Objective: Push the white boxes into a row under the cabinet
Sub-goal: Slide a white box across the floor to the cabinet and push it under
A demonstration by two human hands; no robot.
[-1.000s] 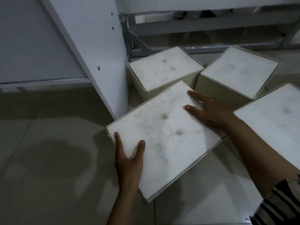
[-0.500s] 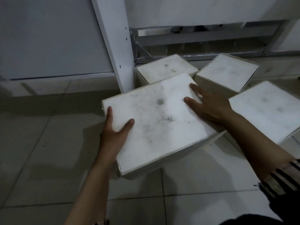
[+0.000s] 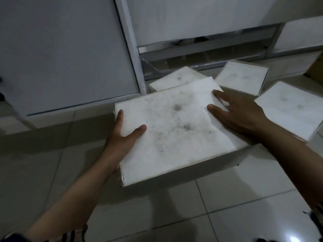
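Observation:
A large white box (image 3: 174,130) with a smudged lid is in front of me, raised off the tiled floor. My left hand (image 3: 122,137) grips its left edge, thumb on the lid. My right hand (image 3: 236,116) holds its far right corner, fingers spread over the lid. Behind it, a second white box (image 3: 174,79) sits partly under the cabinet (image 3: 192,20). A third white box (image 3: 243,77) lies to its right at the cabinet's opening, and a fourth white box (image 3: 290,109) rests on the floor at the right.
The cabinet's white upright panel (image 3: 131,49) stands just left of the opening, with metal frame rails (image 3: 209,53) inside. A grey wall panel (image 3: 61,53) fills the left. Pale floor tiles (image 3: 174,215) stretch toward me. A brown object (image 3: 316,69) shows at the far right edge.
The large box has been turned and lifted toward me, its near edge off the floor. My left hand shifted from the near edge to the left side. The view has pulled back.

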